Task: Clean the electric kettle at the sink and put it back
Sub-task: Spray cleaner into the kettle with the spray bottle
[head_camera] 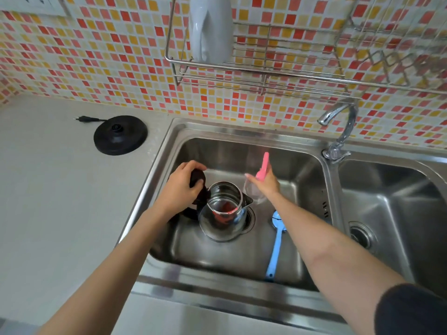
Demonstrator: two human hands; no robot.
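Left hand [180, 187] gripping kettle [222, 211] lid, right hand [264, 183] holding spray bottle [260, 180]

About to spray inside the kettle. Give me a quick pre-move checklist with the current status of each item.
1. Kettle off its base and standing in the sink: ok.
2. Plug lying loose on the counter, not in a socket: ok.
3. Lid held open by the left hand, mouth clear: ok.
4. Spray bottle gripped in the right hand: ok.
5. Nozzle aimed into the kettle: cannot tell.
6. Blue brush within reach in the sink: ok.
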